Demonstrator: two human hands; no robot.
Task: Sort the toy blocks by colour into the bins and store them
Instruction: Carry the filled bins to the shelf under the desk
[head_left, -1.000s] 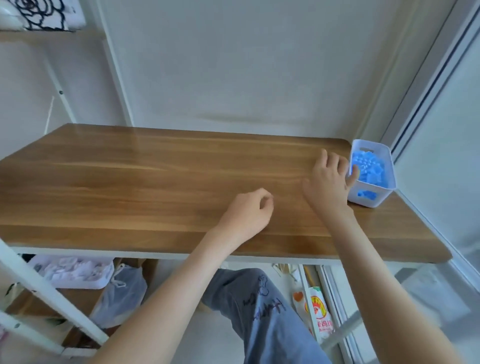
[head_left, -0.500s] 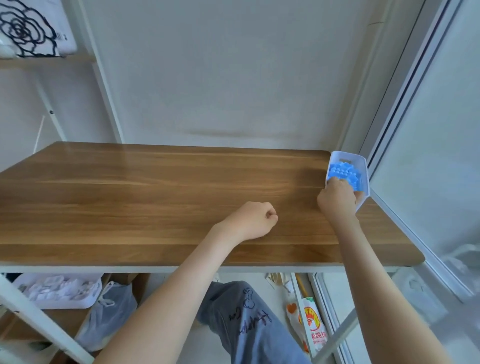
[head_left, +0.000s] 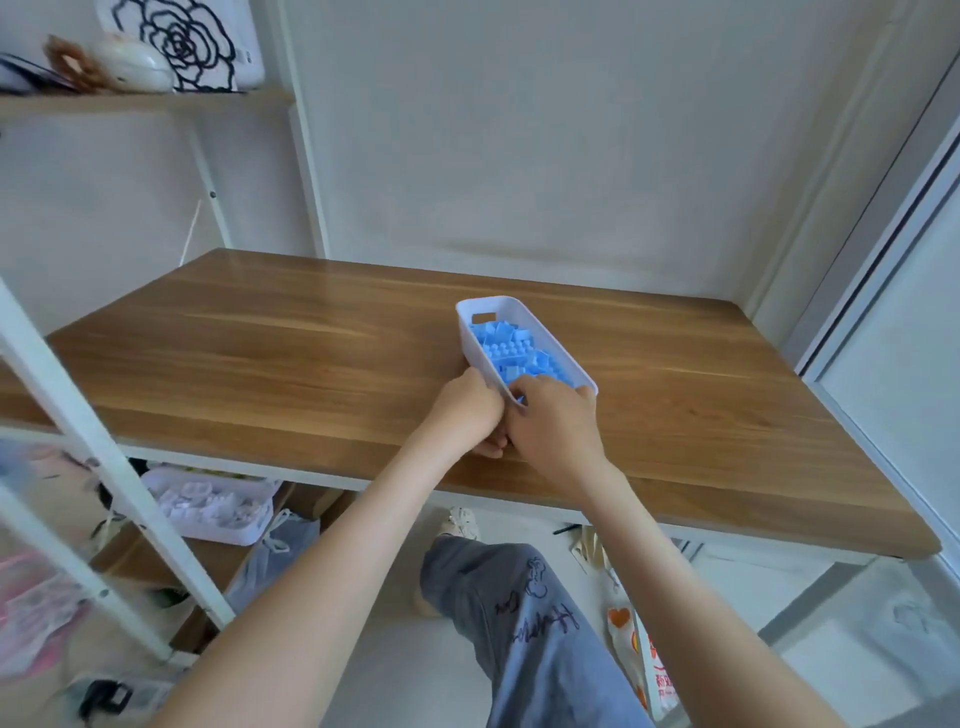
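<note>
- Both hands are on the white bin (head_left: 506, 304), which sits mid-way across the wooden tabletop (head_left: 260, 353), its long side running near to far.
- The left hand (head_left: 467, 410) curls round the near-left corner. The right hand (head_left: 556, 421) hooks its fingers over the near rim. Both are clamped on the bin and hold nothing else.
- Blue blocks (head_left: 511, 348) fill it, and no other colour shows, so this looks like the storing step.
- Next call: a level two-handed lift. The lower-left shelf bin (head_left: 208, 506) suggests a destination, and any tilt could spill blocks.
</note>
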